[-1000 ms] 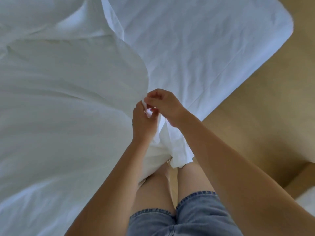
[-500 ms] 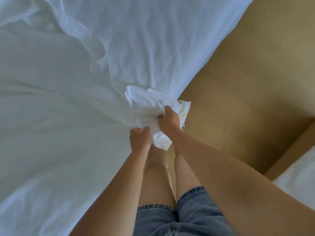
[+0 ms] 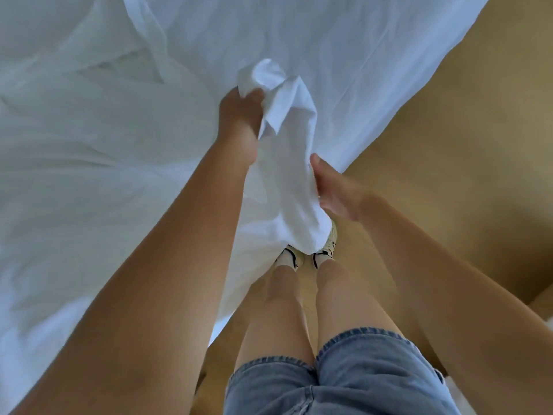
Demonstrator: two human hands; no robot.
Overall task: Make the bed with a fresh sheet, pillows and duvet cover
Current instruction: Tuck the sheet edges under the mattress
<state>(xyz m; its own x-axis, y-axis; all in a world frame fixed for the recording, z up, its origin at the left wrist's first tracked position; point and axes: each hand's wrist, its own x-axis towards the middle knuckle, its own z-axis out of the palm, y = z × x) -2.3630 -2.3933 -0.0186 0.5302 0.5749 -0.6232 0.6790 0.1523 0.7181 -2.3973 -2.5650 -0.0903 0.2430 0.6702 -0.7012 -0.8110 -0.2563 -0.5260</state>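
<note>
- A wide bed (image 3: 374,55) under crumpled white cloth (image 3: 89,181) fills the left and upper part of the view, and its long edge runs on a slant.
- Right of the bed lies a smooth, matt, tan floor (image 3: 454,139).
- The floor darkens into soft shadow close along the bed's edge and again further right of it.
- Far right of the bed, at the frame's edge, a paler tan strip (image 3: 543,305) borders a small white patch (image 3: 550,323); neither can be identified.
- The light is soft and even, cool on the bed and warm on the floor.
</note>
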